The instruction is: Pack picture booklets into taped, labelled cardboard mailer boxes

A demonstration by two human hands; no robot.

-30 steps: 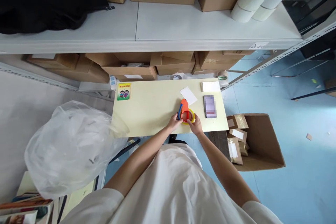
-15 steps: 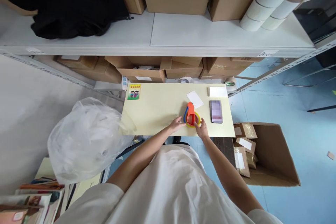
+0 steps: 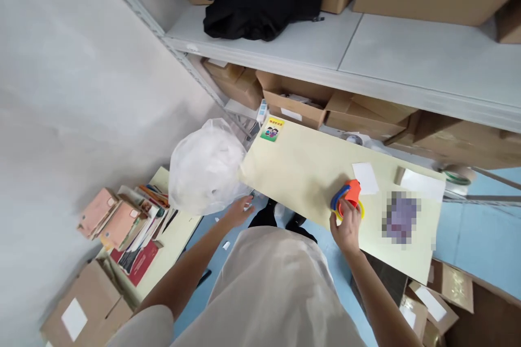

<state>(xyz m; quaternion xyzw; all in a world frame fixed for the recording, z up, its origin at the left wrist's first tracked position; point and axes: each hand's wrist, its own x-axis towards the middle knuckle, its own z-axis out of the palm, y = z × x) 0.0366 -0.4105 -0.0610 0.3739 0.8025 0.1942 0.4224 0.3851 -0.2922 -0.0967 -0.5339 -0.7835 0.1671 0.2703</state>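
Observation:
On the cream tabletop (image 3: 301, 157) lies an orange tape dispenser (image 3: 353, 191) with blue and yellow round parts. My right hand (image 3: 348, 225) has its fingers around the near end of the dispenser, which rests on the table. Away from the table's front edge, my left hand (image 3: 240, 211) is over the floor, loosely curled with fingers apart and nothing in it. Its closest neighbour is a bulging translucent plastic bag (image 3: 203, 168). Beyond the dispenser is a white card (image 3: 365, 178), and a blurred-out phone (image 3: 402, 217) lies to its right.
A small colourful booklet (image 3: 272, 129) lies at the table's far left corner. White papers (image 3: 423, 183) sit at the right. Books (image 3: 142, 217) are stacked at left. A shelf (image 3: 317, 46) with cartons overhangs the back; an open carton (image 3: 484, 314) holds small boxes at lower right.
The view has swung left. My left hand has moved away from the dispenser, off the table toward the plastic bag. My right hand has closed over the dispenser's near end.

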